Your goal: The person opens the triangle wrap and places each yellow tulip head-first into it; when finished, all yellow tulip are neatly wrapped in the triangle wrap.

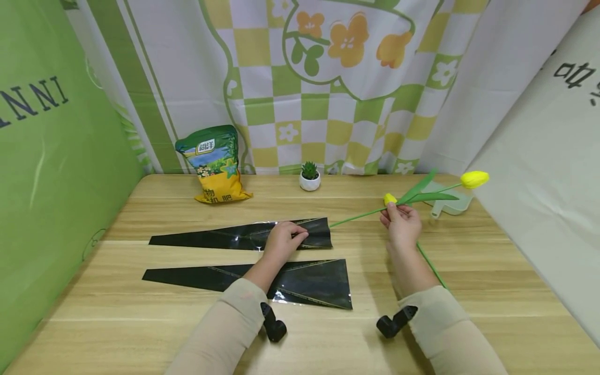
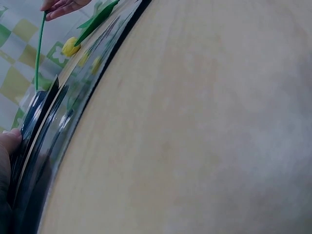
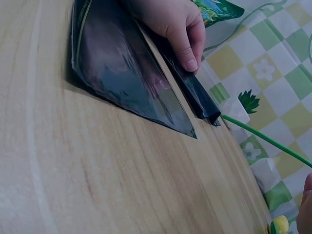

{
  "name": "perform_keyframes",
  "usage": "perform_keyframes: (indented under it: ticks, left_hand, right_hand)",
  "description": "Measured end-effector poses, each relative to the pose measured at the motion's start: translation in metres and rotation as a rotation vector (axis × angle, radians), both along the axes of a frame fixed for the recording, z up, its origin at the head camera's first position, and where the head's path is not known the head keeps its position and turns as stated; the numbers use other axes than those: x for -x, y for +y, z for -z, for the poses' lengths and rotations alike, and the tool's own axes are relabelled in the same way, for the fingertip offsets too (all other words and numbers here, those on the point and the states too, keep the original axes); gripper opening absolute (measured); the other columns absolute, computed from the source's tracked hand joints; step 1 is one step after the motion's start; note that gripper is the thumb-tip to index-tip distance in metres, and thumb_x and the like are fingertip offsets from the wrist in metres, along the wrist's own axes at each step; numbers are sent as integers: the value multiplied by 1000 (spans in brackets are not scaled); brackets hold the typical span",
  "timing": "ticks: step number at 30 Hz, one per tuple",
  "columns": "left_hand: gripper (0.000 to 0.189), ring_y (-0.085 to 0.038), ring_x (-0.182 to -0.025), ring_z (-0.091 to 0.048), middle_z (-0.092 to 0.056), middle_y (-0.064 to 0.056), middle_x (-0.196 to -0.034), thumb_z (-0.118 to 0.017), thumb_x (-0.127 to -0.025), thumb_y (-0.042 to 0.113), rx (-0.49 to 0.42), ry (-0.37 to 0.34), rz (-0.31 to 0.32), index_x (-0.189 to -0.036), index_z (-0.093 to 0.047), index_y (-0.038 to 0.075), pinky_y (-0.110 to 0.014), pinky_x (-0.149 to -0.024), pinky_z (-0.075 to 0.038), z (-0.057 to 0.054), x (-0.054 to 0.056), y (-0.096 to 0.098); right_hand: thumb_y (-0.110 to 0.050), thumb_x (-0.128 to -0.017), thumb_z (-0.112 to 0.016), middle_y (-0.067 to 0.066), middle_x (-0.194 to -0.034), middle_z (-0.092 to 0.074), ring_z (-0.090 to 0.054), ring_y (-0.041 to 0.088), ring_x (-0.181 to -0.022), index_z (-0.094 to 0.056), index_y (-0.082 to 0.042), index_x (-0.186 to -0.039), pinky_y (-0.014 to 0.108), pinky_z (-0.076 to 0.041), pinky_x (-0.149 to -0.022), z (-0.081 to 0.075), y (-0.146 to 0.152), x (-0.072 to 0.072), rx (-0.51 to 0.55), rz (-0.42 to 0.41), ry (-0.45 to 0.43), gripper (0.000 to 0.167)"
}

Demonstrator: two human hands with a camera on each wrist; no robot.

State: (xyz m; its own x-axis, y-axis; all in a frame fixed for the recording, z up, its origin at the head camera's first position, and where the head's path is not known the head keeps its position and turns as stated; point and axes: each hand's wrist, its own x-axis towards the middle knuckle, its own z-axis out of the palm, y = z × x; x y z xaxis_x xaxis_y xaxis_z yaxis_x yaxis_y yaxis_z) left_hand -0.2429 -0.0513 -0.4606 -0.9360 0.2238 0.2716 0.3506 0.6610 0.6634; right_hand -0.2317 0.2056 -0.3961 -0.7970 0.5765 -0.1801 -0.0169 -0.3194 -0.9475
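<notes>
Near the mouth of the upper black flower sleeve [image 1: 321, 233], my left hand [image 1: 283, 240] pinches the film between thumb and fingers. In the right wrist view that sleeve's mouth [image 3: 209, 117] bulges open around a thin green stem. My right hand [image 1: 402, 226] pinches this stem below the leaves of a yellow artificial tulip [image 1: 475, 179], whose bloom points away to the right. A second yellow tulip [image 1: 389, 199] lies beside the right hand, its stem [image 1: 432, 265] passing behind the right wrist. The lower black sleeve [image 1: 314, 284] lies flat, partly covered by my left forearm.
At the back of the wooden table [image 1: 469, 323] stand a green and yellow fertilizer bag [image 1: 217, 166] and a small succulent in a white pot [image 1: 310, 181]. A pale green dustpan-like scoop [image 1: 457, 200] lies at the back right, behind the leaves. A checked curtain [image 1: 319, 112] hangs behind.
</notes>
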Motion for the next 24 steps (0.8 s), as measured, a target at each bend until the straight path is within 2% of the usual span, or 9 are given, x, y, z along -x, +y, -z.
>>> perform_keyframes:
  ticks: [11,17,24]
  left_hand:
    - [16,-27,-105,-64,-73,-7,-103,-70,-91,22,-16,-6,-6,-97,-78,10,-43,-99,-50,0,0,0]
    - [15,-27,-103,-64,-73,-7,-100,-71,-90,21,-6,21,2,-96,-78,9,-43,-98,-51,-1,0,0]
    - [15,-26,-104,-65,-74,-6,-101,-71,-90,21,14,25,-2,-96,-78,10,-42,-99,-50,-4,0,1]
  right_hand:
    - [-13,-97,-59,3,-99,-56,-62,6,-79,-46,-14,-103,12,-55,-71,2,1,-2,-9,-21,-32,14]
    - [-16,-98,-59,5,-103,-56,-62,7,-83,-46,-14,-103,12,-55,-72,3,2,-2,-9,-29,-39,14]
    - [-13,-97,-59,4,-99,-57,-63,7,-80,-47,-13,-102,12,-55,-69,3,1,-1,6,-12,-25,13]
